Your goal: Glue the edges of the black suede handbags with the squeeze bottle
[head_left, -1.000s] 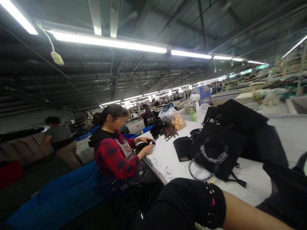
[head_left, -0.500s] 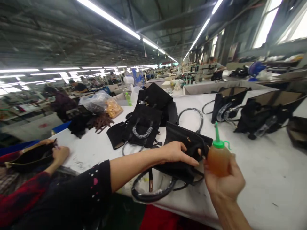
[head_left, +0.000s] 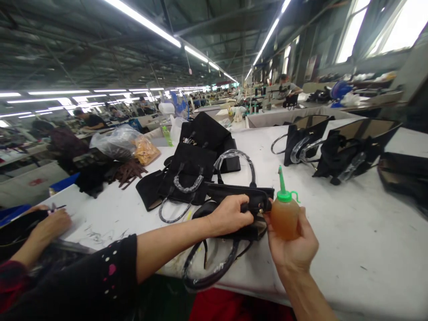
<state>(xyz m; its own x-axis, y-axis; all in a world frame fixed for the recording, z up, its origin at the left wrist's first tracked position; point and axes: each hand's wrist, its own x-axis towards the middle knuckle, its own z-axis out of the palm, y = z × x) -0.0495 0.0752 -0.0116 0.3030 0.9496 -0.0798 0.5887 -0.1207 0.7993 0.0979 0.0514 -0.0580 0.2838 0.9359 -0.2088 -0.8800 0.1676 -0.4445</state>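
In the head view my right hand (head_left: 294,250) is wrapped round a squeeze bottle (head_left: 283,219) of amber liquid, held upright, with a green cap and spout. Beside it, my left hand (head_left: 232,216) has its fingers closed on a black part of the handbag (head_left: 217,191), by a strap end or flap. My right fingertips are at the bag's right edge, partly hidden behind the bottle. The bag lies on the white table (head_left: 351,232). One plastic-wrapped handle (head_left: 239,154) arches behind it, and another handle (head_left: 214,281) hangs toward the front edge.
More black handbags (head_left: 192,167) are piled behind my left hand. Others (head_left: 354,147) stand open at the right. Brown strips (head_left: 129,174) and plastic bags (head_left: 115,140) lie at the far left. At the left edge, a co-worker's hand (head_left: 55,223) works on a black piece.
My left hand has gone from loosely spread over the handbag to gripping it. The camera view has shifted slightly right. The bottle stays in my right hand near the bag.
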